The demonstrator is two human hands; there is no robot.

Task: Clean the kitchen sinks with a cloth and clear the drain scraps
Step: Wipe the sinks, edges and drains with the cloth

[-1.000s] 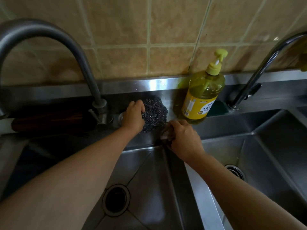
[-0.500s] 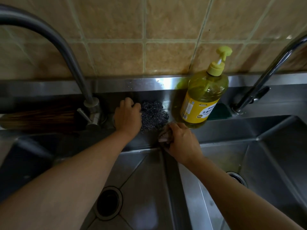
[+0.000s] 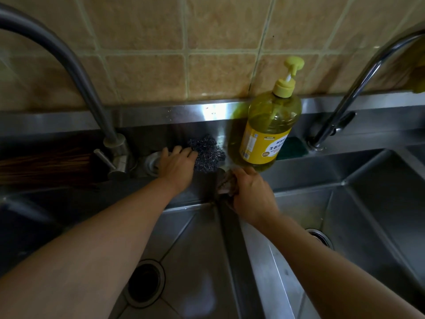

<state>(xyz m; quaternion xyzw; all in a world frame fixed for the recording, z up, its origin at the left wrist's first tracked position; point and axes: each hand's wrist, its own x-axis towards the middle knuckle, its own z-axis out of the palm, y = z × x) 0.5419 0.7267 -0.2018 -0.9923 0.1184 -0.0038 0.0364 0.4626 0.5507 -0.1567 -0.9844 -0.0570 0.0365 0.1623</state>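
The work sits on the back ledge between the 2 sinks, not yet down in the basins. The right hand curls its grip around a bunched, dull cloth and presses it on the ledge at the head of the divider, just below the yellow soap bottle. The left hand lies with fingers spread and fairly straight against the steel wool scourer, touching its left side rather than clutching it, likely shifting it out of the cloth's way.

As a judgement, the task looks early to midway: the ledge is being wiped, while the left sink and right sink both wait. The left drain shows dark and open; whether scraps lie in it or in the right drain cannot be told, so drain clearing remains ahead.
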